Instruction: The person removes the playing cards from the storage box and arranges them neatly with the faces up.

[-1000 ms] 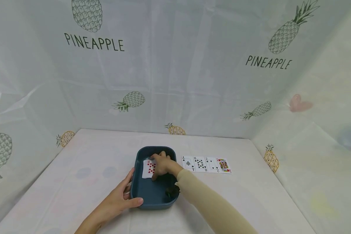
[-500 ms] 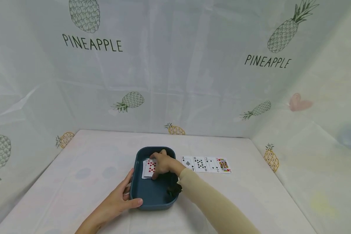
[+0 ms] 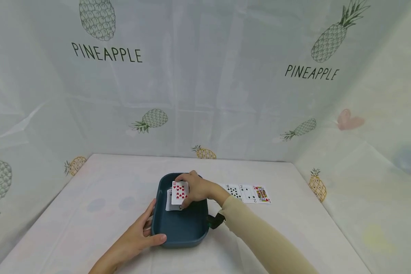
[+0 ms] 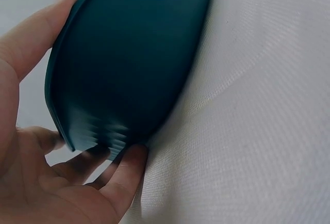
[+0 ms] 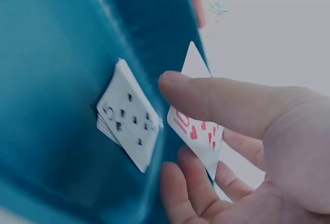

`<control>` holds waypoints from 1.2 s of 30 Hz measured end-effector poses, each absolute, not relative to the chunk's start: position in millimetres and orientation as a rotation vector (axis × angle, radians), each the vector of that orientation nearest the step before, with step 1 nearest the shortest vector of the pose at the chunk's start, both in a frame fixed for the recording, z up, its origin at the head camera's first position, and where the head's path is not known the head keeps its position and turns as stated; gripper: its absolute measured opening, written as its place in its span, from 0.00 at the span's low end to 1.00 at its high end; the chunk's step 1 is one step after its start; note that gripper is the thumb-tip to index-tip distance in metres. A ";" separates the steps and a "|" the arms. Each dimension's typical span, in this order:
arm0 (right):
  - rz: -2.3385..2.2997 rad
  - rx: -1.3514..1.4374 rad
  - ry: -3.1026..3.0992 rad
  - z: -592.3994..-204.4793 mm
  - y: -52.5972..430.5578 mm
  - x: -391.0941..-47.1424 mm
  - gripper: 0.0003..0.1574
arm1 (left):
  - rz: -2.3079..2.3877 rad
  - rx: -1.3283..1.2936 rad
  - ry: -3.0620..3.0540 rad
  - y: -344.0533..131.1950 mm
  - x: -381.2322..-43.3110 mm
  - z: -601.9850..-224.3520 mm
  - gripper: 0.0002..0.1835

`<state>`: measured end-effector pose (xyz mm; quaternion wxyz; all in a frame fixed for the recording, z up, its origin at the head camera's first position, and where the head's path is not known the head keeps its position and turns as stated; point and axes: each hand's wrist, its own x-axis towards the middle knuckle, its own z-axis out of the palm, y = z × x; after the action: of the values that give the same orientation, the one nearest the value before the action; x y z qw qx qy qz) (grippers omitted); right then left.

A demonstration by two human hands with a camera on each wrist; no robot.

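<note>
A dark blue rectangular tray (image 3: 181,230) stands on the white cloth. My left hand (image 3: 135,238) grips its left side, thumb on the near rim and fingers along the outer wall (image 4: 129,53). Above the tray's right half, my right hand (image 3: 201,189) pinches a ten of hearts playing card (image 3: 179,192) between thumb and fingers. The same card (image 5: 195,131) appears tilted in the right wrist view, apart from the pile beneath. That pile of playing cards (image 5: 129,121) lies on the tray floor, a black-suited card on top, partly covered by the ten in the head view.
Right of the tray lies a face-up row: a ten (image 3: 233,192) and a two (image 3: 248,193), both black-suited, then a red face card (image 3: 262,194). The right wrist covers most of the row's left end. Pineapple-print cloth (image 3: 209,95) walls the back and sides.
My right hand has lifted the ten of hearts off the pile and drawn it slightly right, uncovering a black-suited card. My left hand has stayed on the tray.
</note>
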<state>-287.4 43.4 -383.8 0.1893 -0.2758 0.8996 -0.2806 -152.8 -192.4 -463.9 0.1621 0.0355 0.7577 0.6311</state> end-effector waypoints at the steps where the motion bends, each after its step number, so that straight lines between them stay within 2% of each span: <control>1: -0.801 -0.784 2.519 -381.2 46.5 -287.7 0.52 | 1.796 0.090 2.176 -192.2 -152.3 -464.2 0.61; 10: -0.898 -0.791 2.482 -359.4 97.2 -290.4 0.56 | 1.840 0.142 2.152 -192.6 -152.1 -465.0 0.62; 21: -0.892 -0.715 2.546 -348.4 204.7 -297.8 0.59 | 1.855 0.171 2.113 -192.1 -152.9 -463.8 0.62; 36: -0.818 -0.503 2.640 -394.4 346.4 -303.4 0.57 | 1.825 0.105 2.146 -192.1 -152.2 -466.4 0.61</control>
<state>-303.4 346.4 -394.4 0.1654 -0.1765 0.9268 -0.2871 -152.2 -192.1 -466.4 0.1604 0.0369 0.7514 0.6389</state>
